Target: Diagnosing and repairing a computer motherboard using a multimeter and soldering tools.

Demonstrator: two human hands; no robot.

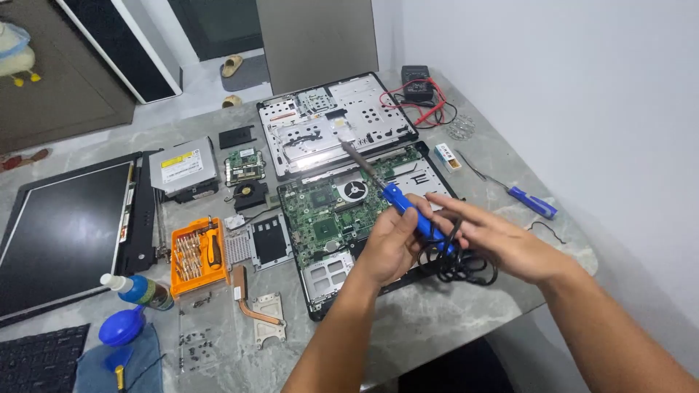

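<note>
A left hand (pixel 393 244) is closed around the blue handle of a soldering iron (pixel 408 207), tip raised over an open laptop base (pixel 331 280) with a green motherboard (pixel 328 211). The right hand (pixel 502 240), fingers loosely spread, touches the iron's tangled black cord (pixel 462 266). An orange case (pixel 182 280) holds screwdriver bits. A yellow-labelled optical drive (pixel 182 167) lies farther left.

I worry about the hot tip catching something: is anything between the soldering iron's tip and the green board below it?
Nothing visible stands between them. The left hand holds the soldering iron by its blue handle, its tip over the far edge of the green board. The right hand gathers the black cord near the handle, clear of the tip.
</note>
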